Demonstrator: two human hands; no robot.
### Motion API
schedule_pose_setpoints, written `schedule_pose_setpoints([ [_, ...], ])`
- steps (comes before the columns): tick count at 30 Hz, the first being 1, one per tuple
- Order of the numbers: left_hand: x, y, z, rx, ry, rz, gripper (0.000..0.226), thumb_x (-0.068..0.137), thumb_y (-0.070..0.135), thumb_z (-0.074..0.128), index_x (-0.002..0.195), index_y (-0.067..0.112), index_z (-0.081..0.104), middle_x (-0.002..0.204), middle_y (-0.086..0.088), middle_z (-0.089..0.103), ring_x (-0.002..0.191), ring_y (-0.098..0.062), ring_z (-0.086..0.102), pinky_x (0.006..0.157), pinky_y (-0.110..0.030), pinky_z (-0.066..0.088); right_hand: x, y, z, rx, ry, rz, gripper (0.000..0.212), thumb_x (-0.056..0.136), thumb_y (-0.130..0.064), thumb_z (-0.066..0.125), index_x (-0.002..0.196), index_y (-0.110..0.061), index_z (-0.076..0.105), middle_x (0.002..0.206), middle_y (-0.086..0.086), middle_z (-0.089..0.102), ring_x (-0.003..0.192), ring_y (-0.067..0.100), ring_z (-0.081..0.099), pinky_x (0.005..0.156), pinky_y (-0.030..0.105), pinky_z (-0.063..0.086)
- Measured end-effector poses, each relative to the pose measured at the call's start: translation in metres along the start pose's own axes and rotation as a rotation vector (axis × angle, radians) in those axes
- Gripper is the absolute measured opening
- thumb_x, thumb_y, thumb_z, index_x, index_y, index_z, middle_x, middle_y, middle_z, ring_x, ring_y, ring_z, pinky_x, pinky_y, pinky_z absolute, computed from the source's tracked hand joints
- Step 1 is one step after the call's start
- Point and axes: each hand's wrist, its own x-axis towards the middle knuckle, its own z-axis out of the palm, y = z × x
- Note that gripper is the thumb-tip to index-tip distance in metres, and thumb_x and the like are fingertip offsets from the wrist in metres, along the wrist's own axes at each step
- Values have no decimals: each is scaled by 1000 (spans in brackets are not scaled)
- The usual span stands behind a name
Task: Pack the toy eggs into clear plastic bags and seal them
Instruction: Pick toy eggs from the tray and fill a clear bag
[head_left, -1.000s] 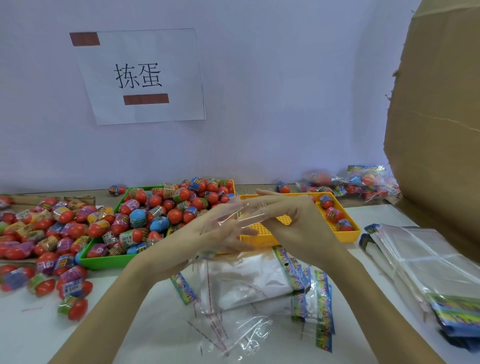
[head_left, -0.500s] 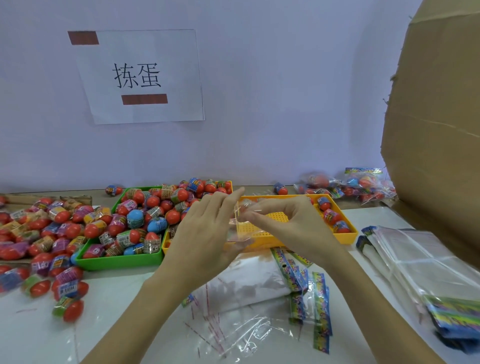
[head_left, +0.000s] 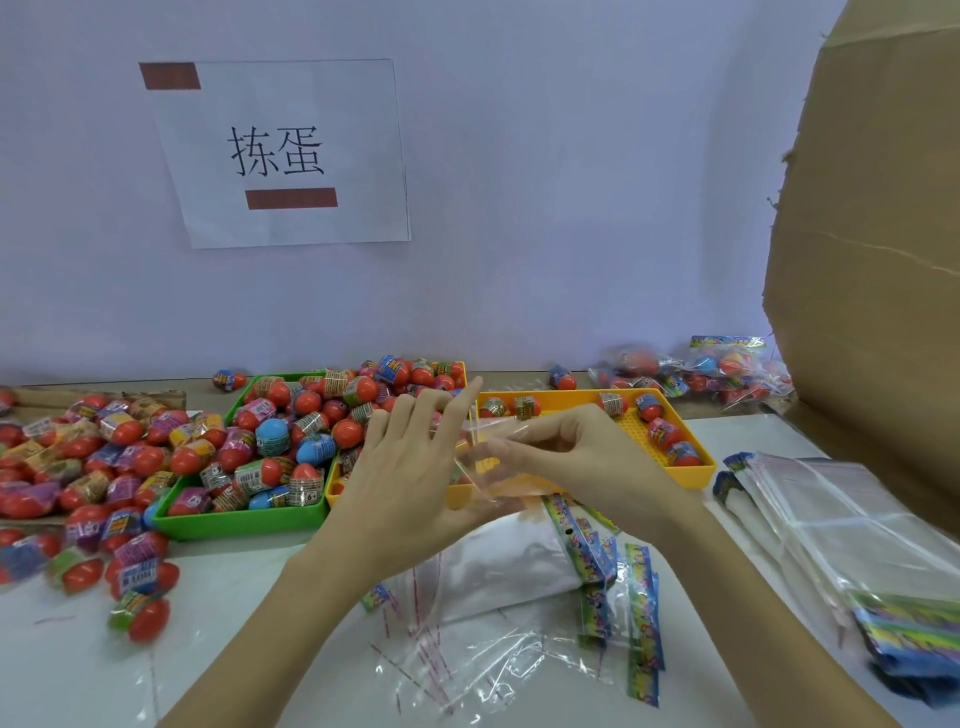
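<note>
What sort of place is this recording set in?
Probably a small hand-packing workstation: toy eggs heaped in a green tray, a stack of clear bags, finished packs by the wall, and a cardboard box.

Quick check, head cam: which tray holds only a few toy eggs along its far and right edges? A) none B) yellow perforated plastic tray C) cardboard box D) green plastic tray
B: the yellow perforated plastic tray shows mostly bare mesh floor with a handful of toy eggs along its far and right edges, while the green plastic tray is heaped full.
</note>
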Motion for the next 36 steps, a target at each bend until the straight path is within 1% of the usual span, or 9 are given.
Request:
schedule_pose_setpoints([
  [3,-1,-1,0,51,-23,13,119,81,100,29,166,16,30,138,1,50,121,-24,50,104,-45,39,2,4,0,-37,68,-51,16,96,-23,77,109,-14,84,103,0,82,118,8,70,109,38,53],
  [6,-2,1,2,46,-66,10,125,76,104,29,166,18,30,142,5,50,129,-23,49,111,-46,31,5,8,3,-91,141,-86,14,93,-11,79,106,-12,84,105,0,81,107,16,75,91,41,63],
  [9,0,8,2,-48,-38,-18,108,86,94,34,162,17,38,131,6,57,119,-19,54,106,-43,37,8,12,8,-80,149,-113,16,92,-5,78,105,-13,84,105,-1,81,97,16,78,85,28,63],
  [15,2,12,2,-39,3,-2,81,98,66,45,156,11,48,123,-3,61,106,-26,59,95,-42,45,7,15,11,73,53,-81,26,99,-2,68,122,-9,77,110,5,81,107,21,77,92,27,60],
  [19,0,11,2,-33,-49,1,93,94,77,33,162,15,38,127,1,58,110,-22,55,99,-38,42,6,12,14,18,56,-70,22,104,-7,62,119,-9,78,111,5,80,110,23,76,99,44,60],
  [24,0,10,2,-145,-57,9,112,81,86,52,167,19,26,133,7,54,118,-15,50,105,-36,39,2,3,15,-121,34,-86,28,110,-22,55,128,-16,75,118,-1,79,116,18,72,103,48,57],
  [29,3,14,-1,-279,40,-41,73,90,46,80,150,14,52,124,3,66,110,-19,62,101,-34,47,2,3,15,-173,29,-130,30,111,-28,54,129,-17,75,118,-1,79,116,15,73,102,45,58],
  [32,4,11,-5,-346,47,-93,54,90,30,84,136,16,61,110,4,68,97,-17,62,91,-41,54,4,6,11,-196,95,-162,42,110,-40,53,117,-9,80,110,27,75,109,41,73,97,49,60],
  [36,4,4,-7,-392,47,-151,51,95,39,77,138,22,54,96,12,60,89,-12,57,87,-37,51,3,3,1,-69,247,-285,42,113,-31,46,105,-11,82,99,3,82,99,22,79,87,35,63],
])
